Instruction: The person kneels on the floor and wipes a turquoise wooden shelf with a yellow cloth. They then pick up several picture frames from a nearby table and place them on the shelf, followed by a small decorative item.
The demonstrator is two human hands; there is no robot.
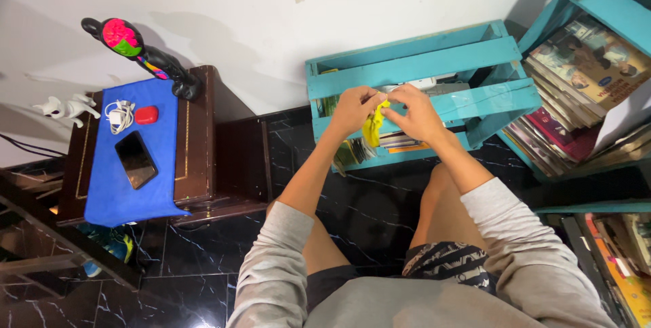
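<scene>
Yellow cloth [372,127], pinched between both hands' grips

Both hands cover most of the yellow cloth [372,129]. Crate slats hide the books inside the teal crate [420,64]. The right bookshelf [597,3] (teal) is cut off by the frame edge.

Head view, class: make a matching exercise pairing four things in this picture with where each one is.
Things:
1. yellow cloth
2. black phone
3. teal crate
4. white figurine

Places:
A. against the white wall, holding books
B. on the blue mat
C. between the left hand and right hand
D. left of the dark wooden table

Pairs: 1-C, 2-B, 3-A, 4-D
</scene>
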